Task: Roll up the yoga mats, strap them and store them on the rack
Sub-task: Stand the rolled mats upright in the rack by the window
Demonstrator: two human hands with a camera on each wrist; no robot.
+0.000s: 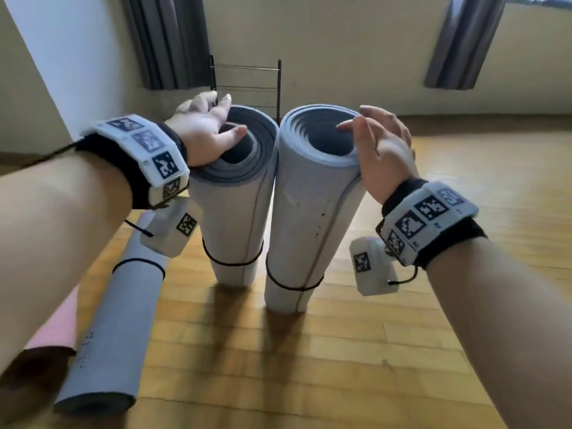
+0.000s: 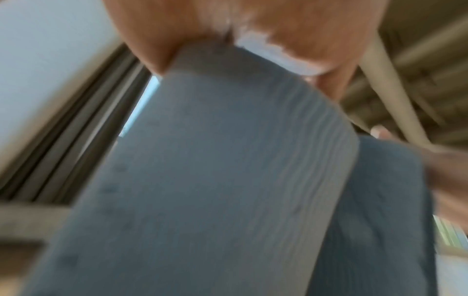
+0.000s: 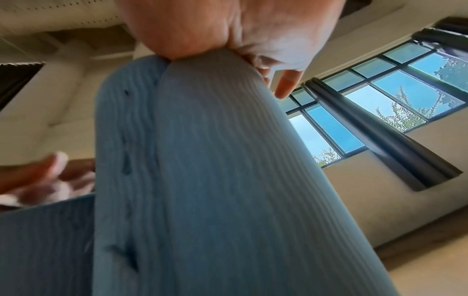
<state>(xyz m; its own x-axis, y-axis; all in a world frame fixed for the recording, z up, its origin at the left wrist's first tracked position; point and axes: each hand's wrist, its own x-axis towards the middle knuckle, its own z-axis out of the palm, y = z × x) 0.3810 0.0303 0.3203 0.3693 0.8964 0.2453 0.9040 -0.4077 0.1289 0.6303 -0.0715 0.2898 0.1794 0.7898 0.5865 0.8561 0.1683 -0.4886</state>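
Note:
Two rolled grey-blue yoga mats stand upright side by side on the wooden floor. A black strap (image 1: 232, 263) circles the left mat (image 1: 235, 205) near its foot, and another strap (image 1: 294, 286) circles the right mat (image 1: 306, 212). My left hand (image 1: 216, 119) rests its palm on the left mat's top rim, thumb over the hollow, fingers stretched past the far edge. My right hand (image 1: 368, 128) rests on the right mat's top rim with relaxed fingers. The left wrist view shows the palm (image 2: 202, 30) pressing the mat's top (image 2: 215, 180). The right wrist view shows the same for the right palm (image 3: 240, 30) and mat (image 3: 202, 180).
A third rolled grey mat (image 1: 114, 320) with a black strap (image 1: 139, 261) lies on the floor at the left, beside a pink mat (image 1: 58, 329). A wire rack (image 1: 247, 85) stands against the back wall behind the upright mats, between dark curtains. Bare wooden floor stretches to the right.

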